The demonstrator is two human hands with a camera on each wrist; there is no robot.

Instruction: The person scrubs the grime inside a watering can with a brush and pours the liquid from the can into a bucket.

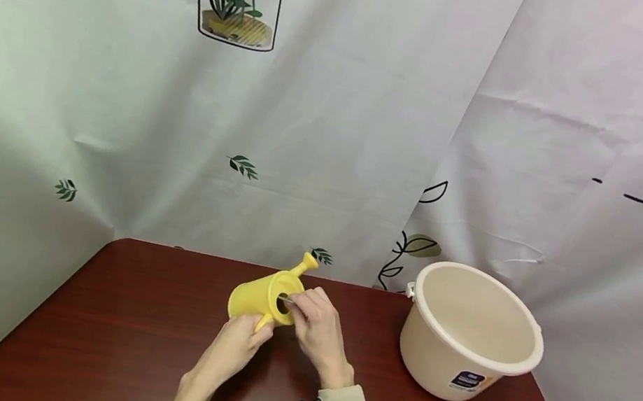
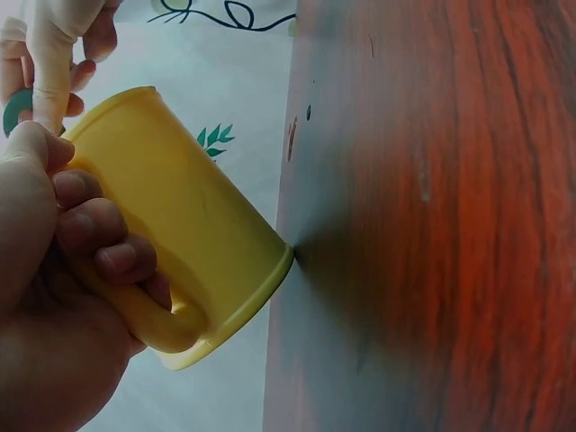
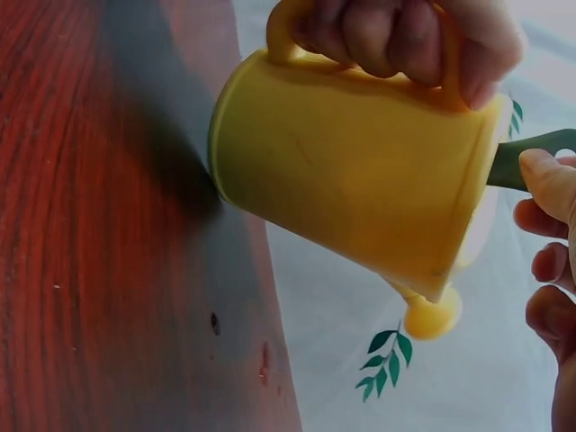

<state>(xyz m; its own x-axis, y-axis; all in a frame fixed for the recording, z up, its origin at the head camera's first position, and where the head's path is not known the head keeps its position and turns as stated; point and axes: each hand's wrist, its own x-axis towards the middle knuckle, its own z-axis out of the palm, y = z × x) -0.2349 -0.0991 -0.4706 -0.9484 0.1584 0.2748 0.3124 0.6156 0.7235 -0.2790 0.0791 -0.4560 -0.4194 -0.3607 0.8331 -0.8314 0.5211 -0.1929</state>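
Yellow watering can (image 1: 254, 299) sits tilted at 12 o'clock ahead of you, over the far part of the red-brown counter (image 1: 147, 327), its spout (image 1: 305, 265) pointing to 1 o'clock. Your left hand (image 1: 233, 349) is clamped round its handle (image 2: 168, 326), and your right hand (image 1: 320, 331) pinches a flat green piece (image 3: 513, 166) reaching into the can. At 3 o'clock from it stands a cream bucket (image 1: 439, 355).

I can't see the tip of the green tool (image 3: 511, 169), it's inside the yellow watering can (image 3: 351, 180); other end runs off the right-wrist view, same for my right hand (image 3: 558, 306). My left hand (image 2: 58, 306) is cropped in left-wrist view. Label (image 1: 466, 380) print too small to read. Table (image 1: 113, 336) cut off at bottom of head view.
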